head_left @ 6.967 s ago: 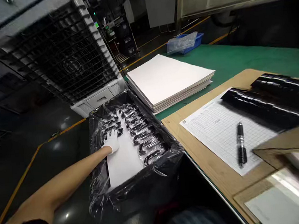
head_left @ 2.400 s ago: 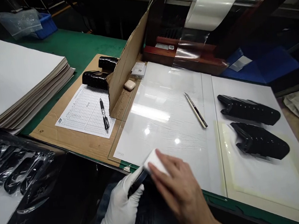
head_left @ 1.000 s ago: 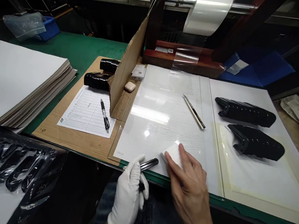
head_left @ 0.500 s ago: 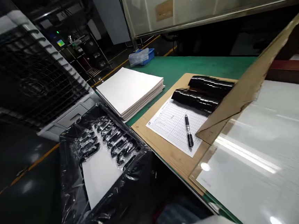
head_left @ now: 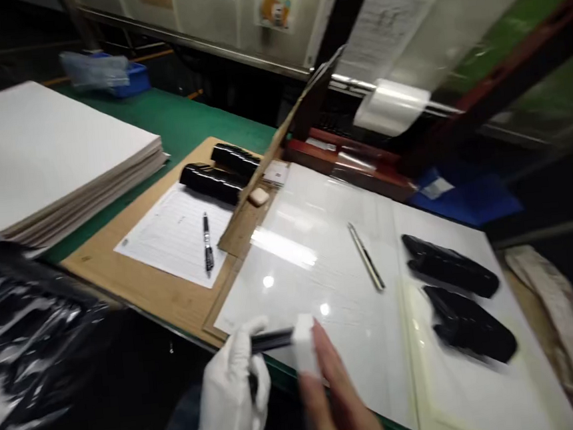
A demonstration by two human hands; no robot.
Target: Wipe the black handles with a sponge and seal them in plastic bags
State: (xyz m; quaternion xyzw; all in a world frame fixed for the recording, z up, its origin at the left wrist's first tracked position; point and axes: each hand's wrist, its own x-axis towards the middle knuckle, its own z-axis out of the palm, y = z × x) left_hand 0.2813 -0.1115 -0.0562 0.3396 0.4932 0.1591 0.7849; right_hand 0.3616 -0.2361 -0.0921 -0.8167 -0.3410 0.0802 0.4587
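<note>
My left hand (head_left: 232,397), in a white glove, grips a slim black glossy part (head_left: 272,340) at the near edge of the white work sheet (head_left: 331,271). My bare right hand (head_left: 338,404) presses a small white pad (head_left: 305,344) against the end of that part. Both hands sit low in the blurred head view. Two larger black parts (head_left: 449,274) (head_left: 469,323) lie on the sheet to the right. A thin knife (head_left: 367,266) rests in the middle of the sheet.
A stack of white sheets (head_left: 46,162) lies at the left. A form with a pen (head_left: 207,242) sits on the board, with two black parts (head_left: 223,174) behind it. A cardboard divider (head_left: 263,177), a film roll (head_left: 390,105) and a black bag (head_left: 26,331) are also in view.
The camera swung left to the bagged bin half a second ago and has swung back to the sheet. My hands again hold the black part and the white pad together.
</note>
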